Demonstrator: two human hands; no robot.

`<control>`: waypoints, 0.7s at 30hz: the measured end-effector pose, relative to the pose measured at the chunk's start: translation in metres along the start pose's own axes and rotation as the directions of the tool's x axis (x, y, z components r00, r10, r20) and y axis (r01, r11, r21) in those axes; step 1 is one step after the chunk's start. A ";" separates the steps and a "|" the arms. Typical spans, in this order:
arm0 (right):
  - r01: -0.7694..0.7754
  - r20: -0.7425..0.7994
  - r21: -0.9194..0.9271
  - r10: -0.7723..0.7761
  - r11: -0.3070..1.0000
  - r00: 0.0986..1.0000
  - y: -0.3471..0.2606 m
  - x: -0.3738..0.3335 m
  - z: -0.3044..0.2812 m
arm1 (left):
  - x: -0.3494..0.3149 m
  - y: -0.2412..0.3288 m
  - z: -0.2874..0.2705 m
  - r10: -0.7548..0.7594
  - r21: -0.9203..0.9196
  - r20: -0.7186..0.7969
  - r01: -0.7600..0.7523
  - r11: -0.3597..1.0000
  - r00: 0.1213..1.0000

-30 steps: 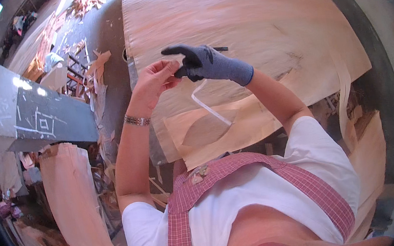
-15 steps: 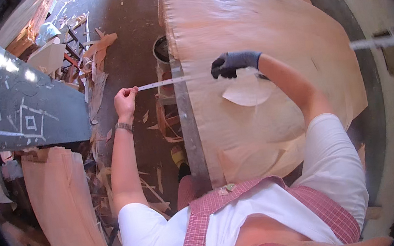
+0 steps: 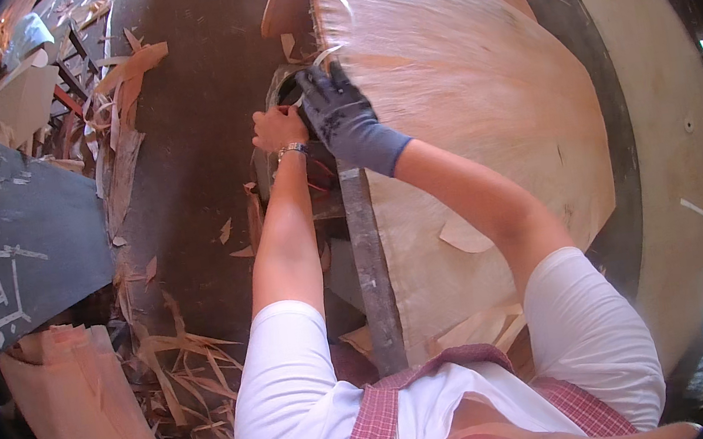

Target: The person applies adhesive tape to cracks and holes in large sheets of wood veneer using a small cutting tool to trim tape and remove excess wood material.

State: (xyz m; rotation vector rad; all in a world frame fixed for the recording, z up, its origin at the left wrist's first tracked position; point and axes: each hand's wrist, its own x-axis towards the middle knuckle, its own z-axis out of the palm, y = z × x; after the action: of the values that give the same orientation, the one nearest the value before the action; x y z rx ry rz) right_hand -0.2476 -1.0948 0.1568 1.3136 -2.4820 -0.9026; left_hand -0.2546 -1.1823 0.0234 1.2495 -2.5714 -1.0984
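Head view, counter (image 3: 367, 261): covered by pale wood sheets (image 3: 476, 90), dark edge exposed.
Floor (image 3: 186, 90): strewn with scraps (image 3: 198, 361), left of the counter.
Grey panel (image 3: 34, 206): marked with nested white squares, farther left.
White strip (image 3: 329, 52): seen at the counter's left edge.
Left hand (image 3: 280, 128): bent beside that edge; whether anything is pinched cannot be told.
Right hand (image 3: 343, 115): gloved, fingers extended by the strip; grip hidden.
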 end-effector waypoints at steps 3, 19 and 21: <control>-0.206 0.195 0.087 0.186 0.975 0.963 -0.034 0.046 0.047 | 0.003 -0.007 0.009 0.108 0.038 -0.063 -0.106 0.994 0.992; 0.034 0.527 0.113 -0.089 0.993 0.845 -0.068 0.073 0.151 | 0.017 -0.037 -0.010 0.286 -0.081 -0.174 -0.303 0.950 0.942; 0.018 0.554 0.087 -0.063 0.996 0.830 -0.070 0.072 0.146 | 0.008 -0.045 -0.041 0.267 -0.116 -0.161 -0.287 0.951 0.950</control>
State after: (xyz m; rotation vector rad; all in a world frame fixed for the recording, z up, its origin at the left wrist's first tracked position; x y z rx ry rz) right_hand -0.3051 -1.1193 -0.0091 1.2660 -2.9495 -1.3832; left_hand -0.2156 -1.2295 0.0233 0.8681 -2.4219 -1.0639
